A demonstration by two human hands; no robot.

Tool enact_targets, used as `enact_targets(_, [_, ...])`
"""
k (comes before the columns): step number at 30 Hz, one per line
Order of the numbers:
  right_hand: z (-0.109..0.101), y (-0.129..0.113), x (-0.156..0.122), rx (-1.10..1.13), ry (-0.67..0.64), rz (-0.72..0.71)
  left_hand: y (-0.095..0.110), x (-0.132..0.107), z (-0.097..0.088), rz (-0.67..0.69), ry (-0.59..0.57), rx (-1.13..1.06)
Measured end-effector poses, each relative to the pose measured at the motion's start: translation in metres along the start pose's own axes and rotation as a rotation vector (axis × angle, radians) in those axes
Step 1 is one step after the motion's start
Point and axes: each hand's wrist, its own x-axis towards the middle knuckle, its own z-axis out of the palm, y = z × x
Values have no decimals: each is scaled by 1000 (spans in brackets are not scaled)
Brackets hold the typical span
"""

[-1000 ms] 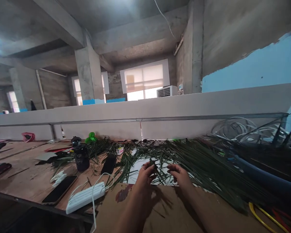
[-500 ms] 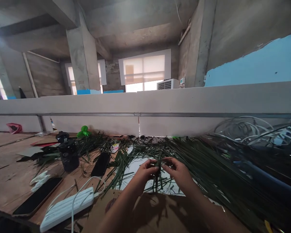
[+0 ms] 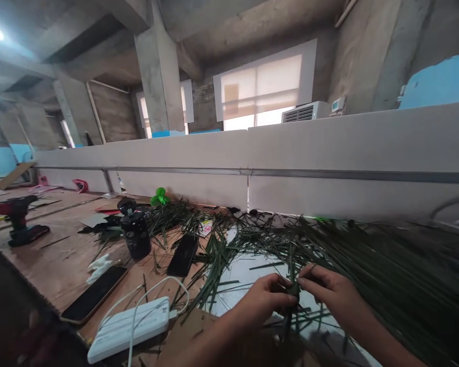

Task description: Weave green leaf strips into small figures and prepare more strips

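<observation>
Left hand (image 3: 270, 297) in the head cam view has a dark green leaf strip (image 3: 294, 291) pinched between thumb and fingers, just above a white sheet (image 3: 247, 281). Right hand (image 3: 332, 289) is right up at its other side, fingers bent, but honestly can't tell if it's gripping too. Loose green strips (image 3: 214, 275) lie all around, plus a white power strip (image 3: 135, 326) and black bottle (image 3: 136, 235) over left.
</observation>
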Motion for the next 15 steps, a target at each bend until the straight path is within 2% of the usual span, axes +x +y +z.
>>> enact_targets(3, [0, 3, 11, -24, -62, 31, -11, 3, -2, 44, 77, -76])
enact_targets(6, [0, 8, 30, -20, -25, 60, -26, 4, -1, 82, 204, -121])
enact_targets(9, [7, 9, 58, -74, 4, 20, -43, 8, 0, 86, 270, -94])
enact_targets(12, [33, 0, 89, -202, -44, -150, -61, 16, -1, 86, 263, -65])
enact_targets(15, [77, -16, 115, -406, -269, -324, -77, 20, -7, -8, 237, -170])
